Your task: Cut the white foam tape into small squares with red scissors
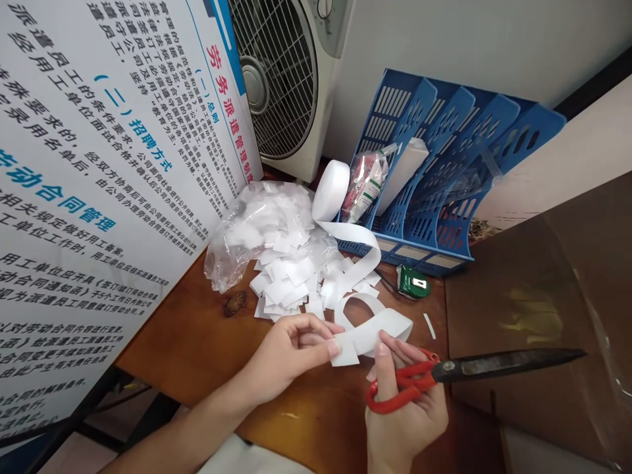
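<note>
My left hand [291,352] pinches the free end of a white fabric-like strip [382,326] between thumb and fingers; a short squared piece lies against that end. Red-handled scissors [503,364] hang on my right hand [409,411], the thumb through one handle loop and the blades together, pointing right. The same hand's thumb and fingertips also grip the strip near its fold. From there the strip loops back to a white roll [330,191] standing by the rack. A heap of cut white pieces [284,283] lies just beyond my left hand, partly in a clear plastic bag [222,257].
A blue file rack [498,108] stands at the back, holding a small bag of red items [365,184]. In front sits a green tape measure [413,282]. A printed board [99,197] borders the left, a fan [281,79] the back, a cardboard box [523,283] the right.
</note>
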`<state>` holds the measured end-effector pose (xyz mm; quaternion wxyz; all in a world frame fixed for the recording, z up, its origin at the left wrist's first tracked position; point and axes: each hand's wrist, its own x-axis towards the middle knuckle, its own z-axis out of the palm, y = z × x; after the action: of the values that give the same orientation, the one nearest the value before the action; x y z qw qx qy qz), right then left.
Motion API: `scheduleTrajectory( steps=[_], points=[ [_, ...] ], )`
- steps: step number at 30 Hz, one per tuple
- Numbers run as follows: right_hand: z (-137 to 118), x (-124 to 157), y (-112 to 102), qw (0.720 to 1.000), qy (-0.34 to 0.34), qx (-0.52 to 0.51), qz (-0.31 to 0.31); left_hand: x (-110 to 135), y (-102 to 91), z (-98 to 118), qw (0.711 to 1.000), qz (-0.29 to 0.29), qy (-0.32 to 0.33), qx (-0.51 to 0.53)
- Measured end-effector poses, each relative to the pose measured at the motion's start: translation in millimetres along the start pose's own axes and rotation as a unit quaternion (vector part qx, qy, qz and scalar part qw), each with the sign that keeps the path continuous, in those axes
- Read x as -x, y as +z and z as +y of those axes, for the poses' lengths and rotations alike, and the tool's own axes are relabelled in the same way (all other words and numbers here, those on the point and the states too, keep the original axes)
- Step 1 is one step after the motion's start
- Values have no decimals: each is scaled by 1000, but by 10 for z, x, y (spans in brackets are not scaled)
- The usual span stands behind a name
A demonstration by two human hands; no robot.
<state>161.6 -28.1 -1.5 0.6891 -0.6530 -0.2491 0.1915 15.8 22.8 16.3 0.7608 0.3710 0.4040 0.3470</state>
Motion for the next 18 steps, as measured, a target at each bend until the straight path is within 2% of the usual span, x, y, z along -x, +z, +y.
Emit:
scheduleTrajectory(
  steps=[4, 11, 18],
  points=[
    [-2, 19, -20, 1000, -12, -11, 14, -19, 49, -62, 1000, 16, -2, 1],
    [104, 190, -42, 998, -20, 2, -65, -10, 133, -33, 998, 58, 12, 8],
    [-35, 249, 69, 999, 24, 5, -41, -31, 186, -83, 998, 26, -33, 40]
  ],
)
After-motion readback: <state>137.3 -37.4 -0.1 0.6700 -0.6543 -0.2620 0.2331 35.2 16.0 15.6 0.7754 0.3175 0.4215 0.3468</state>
